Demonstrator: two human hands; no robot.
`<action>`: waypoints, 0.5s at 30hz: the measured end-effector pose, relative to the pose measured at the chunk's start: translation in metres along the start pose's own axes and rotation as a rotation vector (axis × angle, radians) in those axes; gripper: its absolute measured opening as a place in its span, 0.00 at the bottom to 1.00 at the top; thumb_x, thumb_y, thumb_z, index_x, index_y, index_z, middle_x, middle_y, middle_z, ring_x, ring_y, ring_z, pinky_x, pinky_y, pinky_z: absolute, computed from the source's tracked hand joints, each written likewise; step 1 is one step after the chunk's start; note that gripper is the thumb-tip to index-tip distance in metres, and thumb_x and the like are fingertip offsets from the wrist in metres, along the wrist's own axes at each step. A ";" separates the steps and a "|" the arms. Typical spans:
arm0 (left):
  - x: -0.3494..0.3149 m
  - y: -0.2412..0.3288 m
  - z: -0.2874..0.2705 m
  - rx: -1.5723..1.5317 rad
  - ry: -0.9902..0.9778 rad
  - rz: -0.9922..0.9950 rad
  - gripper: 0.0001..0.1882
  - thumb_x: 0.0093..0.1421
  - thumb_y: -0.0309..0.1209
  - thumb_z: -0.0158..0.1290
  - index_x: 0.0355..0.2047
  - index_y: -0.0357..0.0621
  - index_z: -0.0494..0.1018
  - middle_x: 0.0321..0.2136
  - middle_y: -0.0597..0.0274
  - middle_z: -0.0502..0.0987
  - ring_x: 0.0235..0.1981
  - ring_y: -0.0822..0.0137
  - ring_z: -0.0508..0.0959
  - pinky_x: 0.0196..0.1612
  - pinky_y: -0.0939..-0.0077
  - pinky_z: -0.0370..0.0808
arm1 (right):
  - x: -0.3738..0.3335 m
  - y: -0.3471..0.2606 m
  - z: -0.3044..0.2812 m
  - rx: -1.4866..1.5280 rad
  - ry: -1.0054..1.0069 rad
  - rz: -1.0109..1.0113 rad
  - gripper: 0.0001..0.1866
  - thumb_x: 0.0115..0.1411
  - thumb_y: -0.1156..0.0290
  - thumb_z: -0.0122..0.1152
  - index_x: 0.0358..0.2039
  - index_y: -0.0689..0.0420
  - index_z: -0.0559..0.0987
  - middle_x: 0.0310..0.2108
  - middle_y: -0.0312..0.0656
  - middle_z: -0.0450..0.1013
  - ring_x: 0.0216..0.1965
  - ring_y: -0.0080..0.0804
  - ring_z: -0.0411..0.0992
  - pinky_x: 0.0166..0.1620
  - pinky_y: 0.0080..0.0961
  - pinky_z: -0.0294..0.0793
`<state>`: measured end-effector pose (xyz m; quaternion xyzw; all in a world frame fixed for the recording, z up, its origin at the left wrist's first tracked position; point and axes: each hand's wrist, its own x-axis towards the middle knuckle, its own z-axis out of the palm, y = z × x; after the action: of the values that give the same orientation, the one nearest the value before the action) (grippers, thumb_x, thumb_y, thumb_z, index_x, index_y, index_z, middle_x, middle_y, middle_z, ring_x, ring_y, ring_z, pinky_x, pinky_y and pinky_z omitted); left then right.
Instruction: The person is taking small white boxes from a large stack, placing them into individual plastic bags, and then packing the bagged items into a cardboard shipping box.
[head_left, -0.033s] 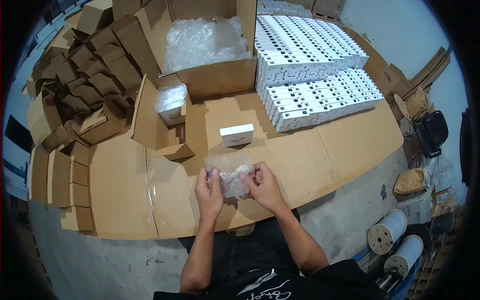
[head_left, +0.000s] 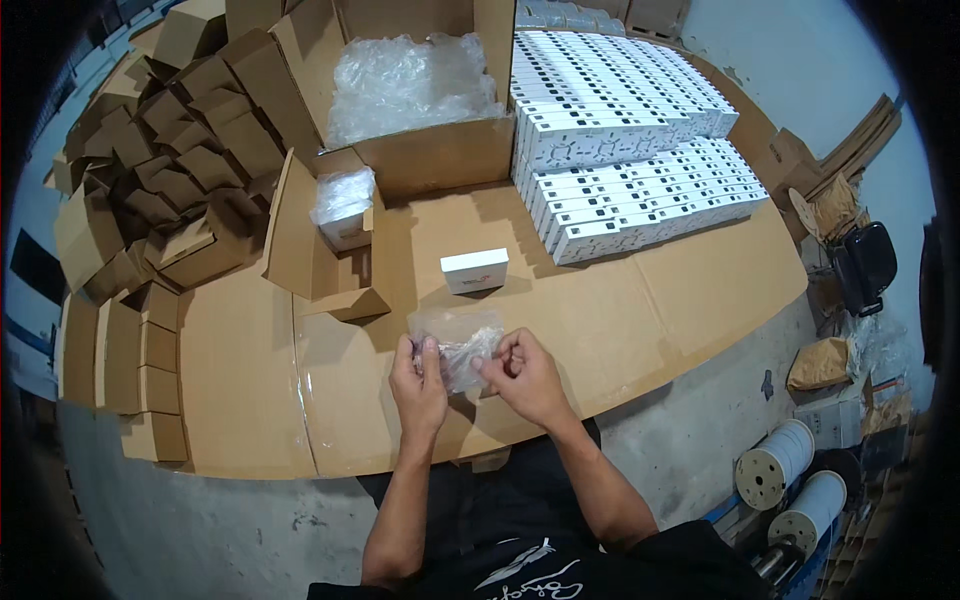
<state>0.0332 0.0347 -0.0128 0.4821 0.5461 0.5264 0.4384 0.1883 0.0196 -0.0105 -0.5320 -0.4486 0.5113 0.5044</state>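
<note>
Just above the near edge of the cardboard-covered table I hold a clear, crumpled plastic bag (head_left: pixel 455 345). My left hand (head_left: pixel 418 388) is closed on its left side, thumb on top. The fingers of my right hand (head_left: pixel 530 378) are curled, and the thumb presses on the bag's right side. Whether anything lies inside the bag I cannot tell. Beyond my hands a small white box (head_left: pixel 474 272) stands on its edge. Left of it an open brown carton (head_left: pixel 345 300) contains white boxes in clear plastic wrap (head_left: pixel 345 205).
A large open carton (head_left: pixel 435 155) full of clear plastic bags (head_left: pixel 410 85) stands at the back. Stacked white boxes (head_left: pixel 630 150) fill the back right. Folded brown cartons (head_left: pixel 190 150) pile up at the left. Cable spools (head_left: pixel 775 462) sit beside the table at the right.
My right thumb has shifted slightly left and down across the bag, and the right fingers are curled a little differently. My left hand stays in place.
</note>
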 end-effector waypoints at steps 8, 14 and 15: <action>0.011 -0.011 -0.003 0.029 0.257 0.122 0.14 0.73 0.34 0.44 0.31 0.38 0.65 0.23 0.67 0.65 0.26 0.75 0.63 0.30 0.75 0.65 | -0.003 -0.012 -0.024 -0.040 -0.149 0.091 0.14 0.62 0.69 0.68 0.25 0.60 0.74 0.18 0.29 0.70 0.22 0.15 0.68 0.25 0.19 0.69; 0.003 -0.007 0.006 0.077 0.208 0.113 0.14 0.73 0.33 0.45 0.31 0.37 0.66 0.23 0.67 0.65 0.26 0.76 0.63 0.30 0.77 0.65 | 0.002 -0.023 -0.020 0.192 -0.096 0.061 0.08 0.64 0.73 0.65 0.30 0.61 0.76 0.26 0.33 0.73 0.31 0.14 0.71 0.30 0.15 0.71; 0.001 -0.006 0.009 0.070 0.198 0.121 0.13 0.72 0.32 0.46 0.31 0.36 0.68 0.24 0.67 0.67 0.27 0.76 0.65 0.30 0.78 0.66 | 0.003 -0.019 -0.016 0.173 -0.037 0.034 0.09 0.64 0.71 0.65 0.33 0.62 0.77 0.28 0.33 0.74 0.31 0.15 0.70 0.32 0.16 0.70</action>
<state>0.0416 0.0376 -0.0191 0.4750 0.5747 0.5773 0.3328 0.2052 0.0232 0.0081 -0.4843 -0.4031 0.5664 0.5312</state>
